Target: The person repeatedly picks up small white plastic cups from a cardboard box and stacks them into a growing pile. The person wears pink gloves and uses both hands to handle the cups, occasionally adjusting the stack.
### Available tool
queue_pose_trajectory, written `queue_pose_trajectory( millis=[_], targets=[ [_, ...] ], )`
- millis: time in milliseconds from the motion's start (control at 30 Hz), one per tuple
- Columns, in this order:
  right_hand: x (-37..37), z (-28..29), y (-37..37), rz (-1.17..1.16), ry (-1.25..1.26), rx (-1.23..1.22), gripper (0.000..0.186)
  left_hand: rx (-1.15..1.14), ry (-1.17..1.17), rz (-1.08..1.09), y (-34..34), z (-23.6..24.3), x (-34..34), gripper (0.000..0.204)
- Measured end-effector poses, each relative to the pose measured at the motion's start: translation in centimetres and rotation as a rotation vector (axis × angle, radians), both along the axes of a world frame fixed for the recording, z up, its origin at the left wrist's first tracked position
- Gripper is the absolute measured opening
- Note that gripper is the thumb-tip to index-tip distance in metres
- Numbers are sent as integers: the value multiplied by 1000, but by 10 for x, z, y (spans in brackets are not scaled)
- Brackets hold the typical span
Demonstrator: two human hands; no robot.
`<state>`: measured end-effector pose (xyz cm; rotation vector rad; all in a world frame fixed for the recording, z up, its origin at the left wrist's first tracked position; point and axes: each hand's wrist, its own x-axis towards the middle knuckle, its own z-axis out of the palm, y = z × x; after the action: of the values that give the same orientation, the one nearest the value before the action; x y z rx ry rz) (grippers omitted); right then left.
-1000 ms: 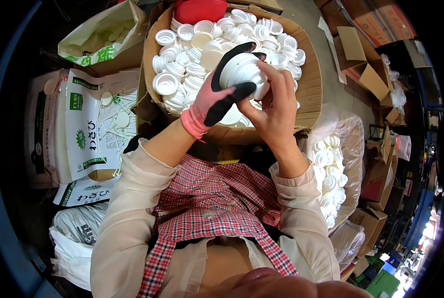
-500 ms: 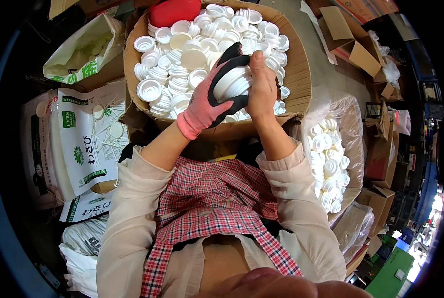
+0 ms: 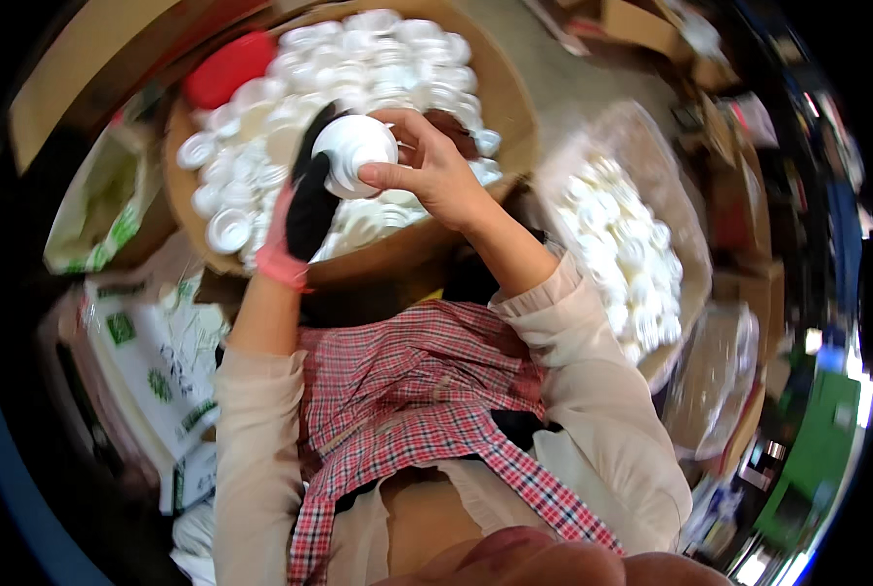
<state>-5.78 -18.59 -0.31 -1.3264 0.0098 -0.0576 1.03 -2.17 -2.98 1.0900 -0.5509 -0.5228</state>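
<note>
In the head view, we look down on both hands raised over the near side of a large cardboard box (image 3: pixel 510 112). Our left hand (image 3: pixel 306 205), in a pink glove with black palm and fingers, curves around the left side of a white round piece (image 3: pixel 363 146) and holds it. Our bare right hand (image 3: pixel 436 176) closes on the same piece from the right, thumb across its face and fingers bent at its far edge. The piece sits between the two hands, its rounded face toward us, above the box's heap of white caps (image 3: pixel 387 63).

A red object (image 3: pixel 231 70) rests at the heap's far left; blur hides its kind. To our right, a carton lined with clear plastic (image 3: pixel 678 210) holds more white pieces (image 3: pixel 607 244), and a plastic-wrapped package (image 3: pixel 715 381) lies just beside it, nearer us. To our left, we see an open white-and-green bag (image 3: pixel 114 205) and, nearer, a printed white sack (image 3: pixel 153 361). Below the hands spreads our red checked apron (image 3: pixel 417 366), between two cream sleeves (image 3: pixel 260 420).
</note>
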Motion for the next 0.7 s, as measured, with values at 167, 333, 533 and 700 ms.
queue_pose_trajectory(
  millis=[167, 333, 533, 700],
  targets=[
    [-54, -43, -218, -900, 45, -830, 76, -80, 54, 79, 16, -15, 47, 49],
    [-181, -134, -389, -1103, 703, -1168, 85, -6, 104, 53, 19, -18, 40, 43],
    [-103, -137, -345, -1005, 779, -1659, 55, 64, 49, 232, 40, -13, 54, 45],
    [25, -62, -176, -303, -93, -1125, 35, -85, 176, 320, 45, -10, 60, 41]
  ],
)
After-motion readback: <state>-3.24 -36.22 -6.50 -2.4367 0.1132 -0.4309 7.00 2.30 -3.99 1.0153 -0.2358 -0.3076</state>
